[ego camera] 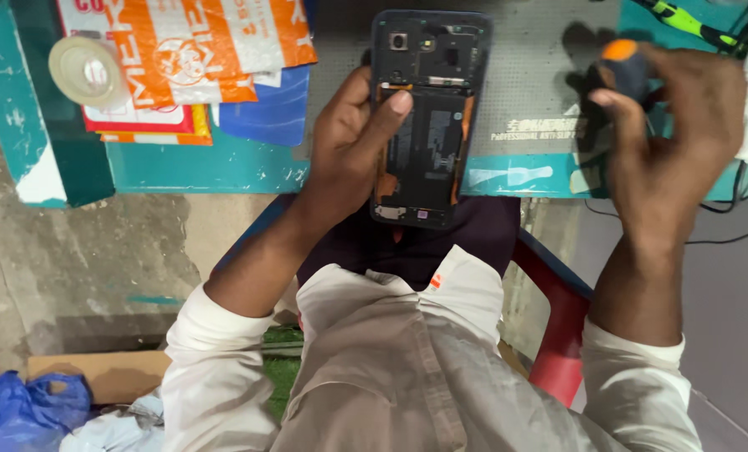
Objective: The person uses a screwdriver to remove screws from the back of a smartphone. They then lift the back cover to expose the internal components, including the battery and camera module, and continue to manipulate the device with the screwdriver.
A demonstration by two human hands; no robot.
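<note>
My left hand (353, 146) grips the opened phone (428, 117), thumb across its battery, its long axis running away from me over the surface (223, 172) edge. Right of the phone, my right hand (671, 138) is closed around an orange-capped screwdriver (623, 67).

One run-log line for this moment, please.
left hand: holds opened phone, thumb on battery | right hand: grip on screwdriver, clear of phone | grey mat beneath | tape roll far left
</note>
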